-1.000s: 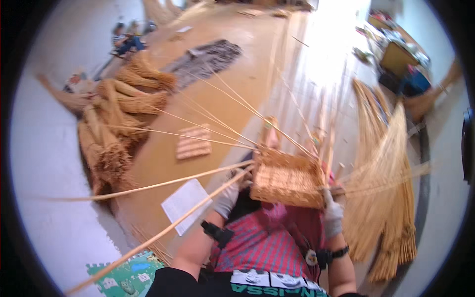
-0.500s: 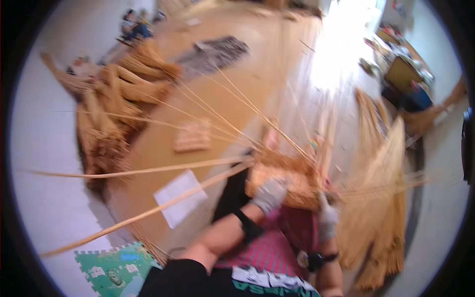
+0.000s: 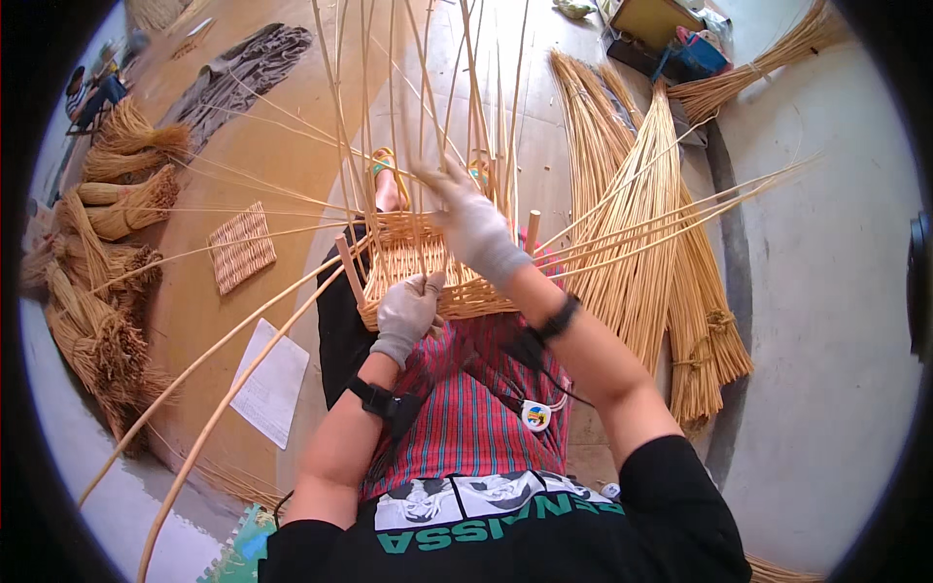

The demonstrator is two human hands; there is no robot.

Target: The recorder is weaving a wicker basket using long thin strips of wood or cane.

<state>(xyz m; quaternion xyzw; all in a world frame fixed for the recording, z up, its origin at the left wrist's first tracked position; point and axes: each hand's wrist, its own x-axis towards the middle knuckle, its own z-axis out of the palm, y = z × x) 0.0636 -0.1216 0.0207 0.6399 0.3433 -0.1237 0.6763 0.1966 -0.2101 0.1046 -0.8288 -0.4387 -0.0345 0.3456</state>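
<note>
A partly woven wicker basket (image 3: 476, 298) rests on my lap, with long upright rods standing from its far side and others fanning out left and right. My left hand (image 3: 406, 313), in a pale glove, is closed at the near rim, its thumb and fingers pinching the weave. Above the basket's middle is my right hand (image 3: 476, 228), also gloved. Its fingers are stretched out and apart among the upright rods, slightly smeared by motion. A short thick wooden peg (image 3: 349, 267) stands at the left corner and another peg (image 3: 533, 231) at the right.
Bundles of straw-coloured rods (image 3: 637, 233) lie on the right, more bundles (image 3: 107, 291) along the left. A woven square panel (image 3: 241, 248), a white paper sheet (image 3: 270, 381) and a dark cloth (image 3: 238, 83) are on the floor. Seated people (image 3: 92, 92) are far left.
The view has turned and steadied. My right hand has risen from the basket's right side to above its middle. My left hand has moved from the basket's woven surface to its near rim.
</note>
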